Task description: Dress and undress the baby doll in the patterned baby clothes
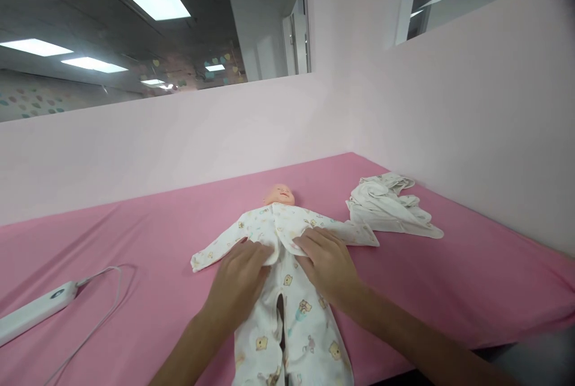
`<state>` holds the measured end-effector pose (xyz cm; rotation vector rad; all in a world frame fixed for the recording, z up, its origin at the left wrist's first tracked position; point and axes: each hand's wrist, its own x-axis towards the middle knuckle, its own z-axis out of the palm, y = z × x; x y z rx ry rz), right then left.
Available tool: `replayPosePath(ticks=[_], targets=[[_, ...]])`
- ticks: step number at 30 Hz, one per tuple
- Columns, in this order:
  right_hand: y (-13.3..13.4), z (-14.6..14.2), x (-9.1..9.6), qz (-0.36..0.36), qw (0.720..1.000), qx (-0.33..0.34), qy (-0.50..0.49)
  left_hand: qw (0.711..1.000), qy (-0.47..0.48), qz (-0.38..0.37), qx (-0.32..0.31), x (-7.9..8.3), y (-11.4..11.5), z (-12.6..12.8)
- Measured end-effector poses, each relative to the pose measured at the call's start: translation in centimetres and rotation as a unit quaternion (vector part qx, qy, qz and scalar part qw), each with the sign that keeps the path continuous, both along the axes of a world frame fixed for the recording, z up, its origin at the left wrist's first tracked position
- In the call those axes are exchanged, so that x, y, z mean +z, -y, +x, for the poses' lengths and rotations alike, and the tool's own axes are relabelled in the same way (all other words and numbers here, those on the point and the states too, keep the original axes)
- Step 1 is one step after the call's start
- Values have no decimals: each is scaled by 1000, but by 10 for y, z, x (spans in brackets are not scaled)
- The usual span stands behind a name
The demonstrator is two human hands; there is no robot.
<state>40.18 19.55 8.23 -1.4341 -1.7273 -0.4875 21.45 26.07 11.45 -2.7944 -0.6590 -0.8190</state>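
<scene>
Nearest, the printed pants lie legs downward on the pink sheet; at their waist, the right hand seems to pinch the shirt's front edge between fingers and thumb, while the left hand curls over the opposite edge, thumb hidden, so its hold I cannot tell. The shirt lies sleeves spread, with the doll's head beyond its collar; straightening the front flaps looks like the step in hand, and the next move calls for gentle, even handling.

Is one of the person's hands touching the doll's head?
No, the left hand and right hand are both on the shirt, below the head.
</scene>
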Motion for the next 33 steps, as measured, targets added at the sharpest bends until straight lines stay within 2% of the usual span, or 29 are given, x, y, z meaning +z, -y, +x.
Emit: replayPosePath(ticks=[2,4,6,8,11,14,17,20,22,26,33], targets=[[7,-7,-3,-20,998,47,45,998,-40,32,-43,-3,9,0],[15,-12,-7,-53,990,89,98,995,-80,21,-56,-2,19,0],[20,-13,-7,-88,984,114,105,992,-114,-42,-44,7,26,-1],[20,-9,0,-120,984,126,45,979,-140,-146,-28,24,30,-4],[6,0,18,-155,980,94,-87,950,-128,-285,4,54,24,-6],[-26,5,35,-164,973,1,-163,951,-64,-297,56,68,-3,2],[-70,2,44,-188,963,-78,-177,962,10,-237,138,60,-43,25],[-109,-7,46,-234,951,-131,-156,956,4,-197,216,40,-79,51],[-125,-13,44,-248,947,-146,-144,954,-11,-193,227,28,-94,63],[-136,-13,37,-262,943,-164,-118,961,-24,-202,186,15,-108,70],[-129,0,29,-242,951,-166,-102,971,-12,-227,73,8,-110,62]])
